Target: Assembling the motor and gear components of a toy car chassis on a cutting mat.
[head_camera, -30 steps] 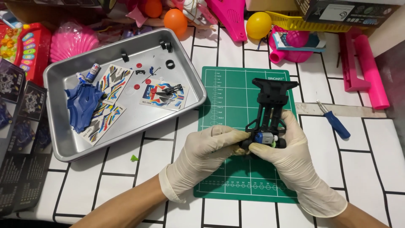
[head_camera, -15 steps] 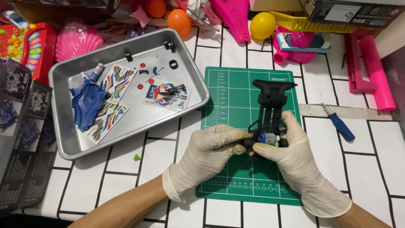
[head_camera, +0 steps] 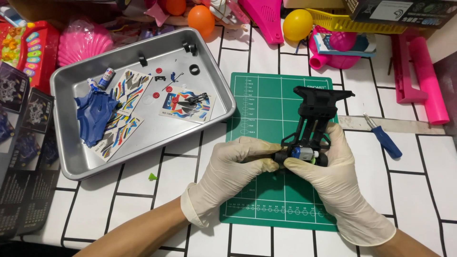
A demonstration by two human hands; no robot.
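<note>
**Both gloved hands on the toy car chassis, over the green mat**

The black toy car chassis [head_camera: 312,121] is held low over the green cutting mat [head_camera: 259,100], near its right side, with its front pointing away from the person. The left hand [head_camera: 233,166] comes in from the left, and its grip is pressed together at the rear end of the chassis. The right hand [head_camera: 328,176] wraps the same end from the other side, pinching close to a small silver motor [head_camera: 303,153]. Whether the left fingertips hold a tiny part or only the frame is not clear, because the fingers cover that place.

The risk here is, I think, a slip. Gloves give less feeling, so a small piece could spring out and roll off the mat onto the table [head_camera: 428,157]. Too strong a squeeze could also bend the thin black frame. The blue screwdriver [head_camera: 384,140] lies well apart to the right, and the metal tray [head_camera: 143,138] with the blue body shell [head_camera: 95,114] and sticker sheets [head_camera: 186,103] stands to the left.
</note>
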